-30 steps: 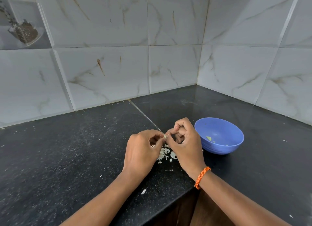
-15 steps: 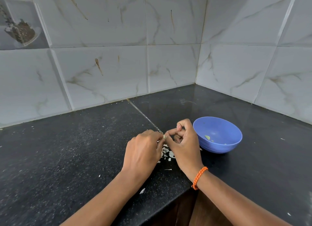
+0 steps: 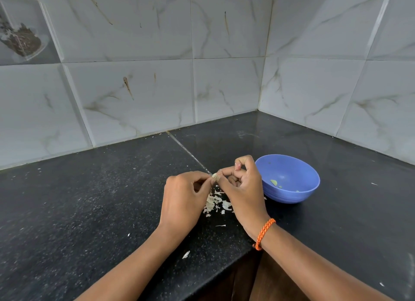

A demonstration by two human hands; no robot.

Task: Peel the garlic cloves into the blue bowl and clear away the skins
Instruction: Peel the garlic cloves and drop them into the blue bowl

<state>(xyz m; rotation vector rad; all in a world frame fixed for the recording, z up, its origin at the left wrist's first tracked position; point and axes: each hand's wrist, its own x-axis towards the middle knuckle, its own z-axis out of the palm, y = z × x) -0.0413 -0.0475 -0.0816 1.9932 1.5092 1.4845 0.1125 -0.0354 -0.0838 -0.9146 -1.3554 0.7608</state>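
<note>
1. Mid-peel step: my left hand (image 3: 183, 199) and right hand (image 3: 241, 188) meet just left of the blue bowl (image 3: 287, 179), both pinching one garlic clove (image 3: 214, 176) between the fingertips, other fingers curled.
2. Skins (image 3: 215, 203) heaped on the dark surface (image 3: 89, 199) under the hands, beside the bowl; strays lie nearer the edge.
3. Bowl holds only a few pale-green bits, so I judge the task early on.
4. Next: strip the last skin, drop the clove rightward into the bowl.
5. Clove mostly hidden by fingers; can't tell how peeled. Unpeeled cloves not visible.
</note>
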